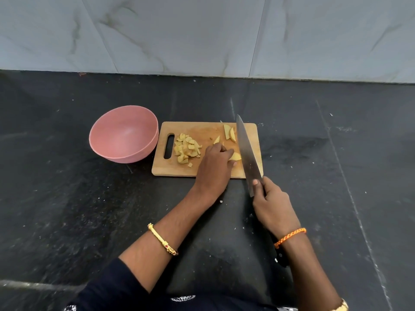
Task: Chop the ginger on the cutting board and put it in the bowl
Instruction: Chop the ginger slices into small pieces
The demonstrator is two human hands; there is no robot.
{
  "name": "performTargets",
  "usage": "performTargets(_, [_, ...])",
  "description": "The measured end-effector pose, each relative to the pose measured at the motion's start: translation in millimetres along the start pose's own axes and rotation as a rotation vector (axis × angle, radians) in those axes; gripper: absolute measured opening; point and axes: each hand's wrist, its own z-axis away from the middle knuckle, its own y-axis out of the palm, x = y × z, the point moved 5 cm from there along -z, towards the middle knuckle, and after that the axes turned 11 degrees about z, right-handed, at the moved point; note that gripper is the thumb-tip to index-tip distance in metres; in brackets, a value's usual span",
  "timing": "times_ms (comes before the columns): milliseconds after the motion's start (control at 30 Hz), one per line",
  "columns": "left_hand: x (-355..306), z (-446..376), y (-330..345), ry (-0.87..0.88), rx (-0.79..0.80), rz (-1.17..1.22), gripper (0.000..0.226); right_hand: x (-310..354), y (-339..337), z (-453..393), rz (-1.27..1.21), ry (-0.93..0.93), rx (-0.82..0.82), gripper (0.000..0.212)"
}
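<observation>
The ginger slice due for the next cut lies on the wooden cutting board, pinned under the fingertips of the left hand, whose grip is narrow and curled down onto the piece. It sits just left of the chef's knife. The blade's long axis runs from the near board edge away toward the wall, almost parallel to the board's short side, so the cut would fall across the slice beside the holding fingers. The right hand has its grip wrapped round the handle, thumb against the heel of the blade. A heap of chopped ginger rests near the board's handle slot, next to the pink bowl, which looks to hold nothing yet; uncut slices wait at the far edge. The left hand hides most of the held slice, and whether the edge touches the board cannot be told.
</observation>
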Motion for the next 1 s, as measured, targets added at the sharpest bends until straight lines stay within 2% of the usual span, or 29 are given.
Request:
performTargets(333, [-1,-7,3,0.016,-0.022,0.022,0.025,16,17,-11,0.185,0.054,-0.086,0.019])
performTargets(733, [-1,-4,1,0.018,-0.097,0.083,0.026,19,10,7,0.398,0.148,0.089,0.018])
performTargets(833, [1,-2,0,0.026,-0.082,0.095,0.023,6,1,25,0.364,0.147,0.107,0.018])
performTargets(1000, [0,3,-2,0.075,-0.06,0.104,0.02,8,-5,36,0.184,0.066,-0.068,0.022])
